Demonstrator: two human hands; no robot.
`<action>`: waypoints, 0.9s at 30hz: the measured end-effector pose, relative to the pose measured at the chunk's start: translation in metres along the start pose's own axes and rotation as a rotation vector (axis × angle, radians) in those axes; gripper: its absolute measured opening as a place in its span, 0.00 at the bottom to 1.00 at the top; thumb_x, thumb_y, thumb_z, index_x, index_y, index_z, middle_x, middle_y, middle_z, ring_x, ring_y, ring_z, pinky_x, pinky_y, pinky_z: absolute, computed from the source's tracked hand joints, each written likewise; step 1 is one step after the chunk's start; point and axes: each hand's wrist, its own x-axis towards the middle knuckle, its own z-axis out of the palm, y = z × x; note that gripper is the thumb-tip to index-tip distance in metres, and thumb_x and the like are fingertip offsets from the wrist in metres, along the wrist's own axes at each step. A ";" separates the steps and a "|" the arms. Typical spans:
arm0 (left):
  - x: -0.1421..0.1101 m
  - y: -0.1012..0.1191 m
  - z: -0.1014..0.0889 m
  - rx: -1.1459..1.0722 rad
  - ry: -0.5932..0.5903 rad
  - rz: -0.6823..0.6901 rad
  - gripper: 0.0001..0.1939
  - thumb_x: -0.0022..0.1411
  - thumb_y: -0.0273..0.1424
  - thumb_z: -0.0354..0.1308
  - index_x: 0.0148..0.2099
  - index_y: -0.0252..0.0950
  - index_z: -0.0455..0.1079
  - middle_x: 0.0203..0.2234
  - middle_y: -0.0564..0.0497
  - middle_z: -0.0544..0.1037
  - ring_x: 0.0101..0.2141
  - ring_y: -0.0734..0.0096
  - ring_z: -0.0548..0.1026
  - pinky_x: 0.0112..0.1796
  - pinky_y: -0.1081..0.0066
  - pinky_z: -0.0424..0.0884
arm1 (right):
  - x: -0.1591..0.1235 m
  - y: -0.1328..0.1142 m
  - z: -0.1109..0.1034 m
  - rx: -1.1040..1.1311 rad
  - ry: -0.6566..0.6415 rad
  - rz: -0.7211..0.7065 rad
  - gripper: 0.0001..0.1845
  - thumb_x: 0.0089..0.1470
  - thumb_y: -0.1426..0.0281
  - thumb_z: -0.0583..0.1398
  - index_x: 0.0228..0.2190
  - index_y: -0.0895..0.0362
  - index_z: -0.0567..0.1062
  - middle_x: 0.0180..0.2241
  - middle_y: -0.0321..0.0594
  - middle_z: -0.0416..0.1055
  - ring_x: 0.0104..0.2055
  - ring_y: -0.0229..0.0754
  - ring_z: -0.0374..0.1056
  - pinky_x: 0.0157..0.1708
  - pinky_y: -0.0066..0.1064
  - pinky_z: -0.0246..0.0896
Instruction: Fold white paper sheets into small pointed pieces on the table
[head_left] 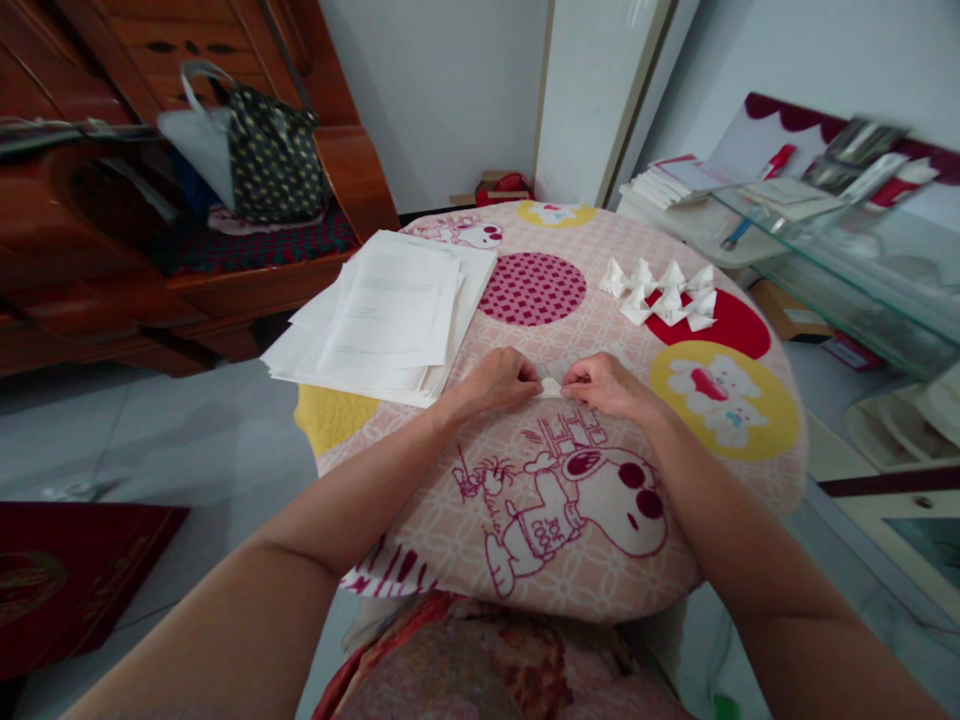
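Note:
Near the middle of the cloth-covered table, a small folded piece of white paper (551, 387) lies between my two hands. My left hand (504, 378) pinches its left end, fingers closed. At the right end my right hand (602, 383) grips it the same way, and the fingers hide most of the paper. To the left of my left hand lies a loose stack of printed paper sheets (390, 310). Several folded white paper shapes (671, 292) with pointed tips stand in two rows at the far right of the table.
The round table wears a patterned tablecloth (600, 560) with cartoon dogs. A glass shelf (847, 260) with cups and papers stands at the right. On the left, a wooden bench (367, 180) carries a dark patterned bag (274, 155). A red box (82, 570) lies at lower left.

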 end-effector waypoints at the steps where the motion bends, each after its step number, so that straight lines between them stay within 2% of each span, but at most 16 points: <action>1: 0.001 -0.001 -0.001 0.004 0.000 -0.006 0.09 0.53 0.27 0.60 0.22 0.35 0.76 0.14 0.55 0.70 0.20 0.77 0.65 0.26 0.72 0.56 | 0.000 -0.001 -0.001 0.024 -0.009 0.023 0.08 0.50 0.71 0.63 0.21 0.58 0.77 0.16 0.32 0.67 0.19 0.34 0.60 0.20 0.27 0.49; 8: 0.006 -0.003 -0.003 0.081 -0.007 -0.084 0.11 0.52 0.30 0.63 0.19 0.36 0.73 0.11 0.56 0.65 0.18 0.76 0.63 0.25 0.71 0.55 | 0.003 -0.008 -0.001 0.070 -0.018 0.148 0.10 0.51 0.72 0.65 0.19 0.57 0.74 0.13 0.33 0.68 0.12 0.32 0.57 0.14 0.26 0.46; 14: 0.007 -0.002 0.001 0.173 0.043 -0.057 0.10 0.52 0.29 0.63 0.20 0.36 0.74 0.12 0.53 0.66 0.19 0.74 0.62 0.26 0.69 0.55 | 0.006 -0.011 0.001 -0.014 -0.014 0.170 0.11 0.50 0.73 0.64 0.18 0.57 0.74 0.12 0.35 0.66 0.14 0.33 0.59 0.15 0.27 0.49; 20: 0.006 0.002 0.003 0.237 0.026 -0.072 0.10 0.53 0.27 0.61 0.21 0.36 0.75 0.14 0.51 0.68 0.21 0.70 0.65 0.29 0.68 0.59 | 0.007 -0.015 0.002 -0.009 0.016 0.186 0.13 0.47 0.75 0.66 0.16 0.57 0.72 0.12 0.34 0.66 0.14 0.33 0.58 0.15 0.26 0.48; 24: 0.005 0.004 0.006 0.230 0.046 -0.081 0.08 0.52 0.26 0.61 0.22 0.35 0.74 0.15 0.52 0.69 0.21 0.71 0.64 0.29 0.68 0.59 | 0.007 -0.019 0.003 -0.042 0.036 0.205 0.14 0.47 0.76 0.66 0.15 0.57 0.72 0.12 0.36 0.65 0.14 0.34 0.60 0.16 0.28 0.51; 27: 0.002 0.004 0.009 0.203 0.087 -0.058 0.04 0.51 0.24 0.61 0.27 0.35 0.76 0.19 0.52 0.71 0.23 0.71 0.65 0.30 0.69 0.60 | 0.008 -0.020 0.003 -0.040 0.048 0.240 0.13 0.47 0.76 0.67 0.16 0.57 0.73 0.12 0.36 0.66 0.13 0.35 0.60 0.15 0.28 0.52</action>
